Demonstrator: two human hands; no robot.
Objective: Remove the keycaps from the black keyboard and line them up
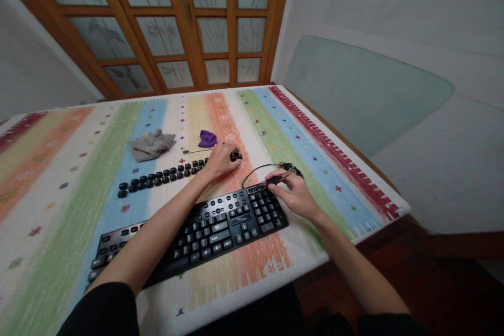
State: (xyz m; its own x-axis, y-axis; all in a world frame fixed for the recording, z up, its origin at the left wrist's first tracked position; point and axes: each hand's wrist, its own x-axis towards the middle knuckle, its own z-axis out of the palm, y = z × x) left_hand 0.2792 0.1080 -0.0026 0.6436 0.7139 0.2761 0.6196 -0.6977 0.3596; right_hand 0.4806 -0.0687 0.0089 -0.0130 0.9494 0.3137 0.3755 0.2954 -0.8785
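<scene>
A black keyboard [212,233] lies slanted on the table below my hands, with keycaps gone from its upper rows and part of its left side. Beyond it, loose black keycaps [165,174] stand in two lines. My left hand [222,160] reaches over the keyboard to the right end of these lines, its fingers closed around a dark keycap [236,156]. Above the keyboard's top right corner, my right hand [293,192] pinches a small black-handled tool [272,181]; its exact kind is unclear. The keyboard's cable [258,167] curves to a bundle behind that hand.
A grey cloth [151,145] and a purple cloth [207,139] lie crumpled beyond the keycaps. A thin stick-like brush [195,151] rests near the purple cloth. The striped tablecloth [334,168] covers the table, whose right edge runs near a wall.
</scene>
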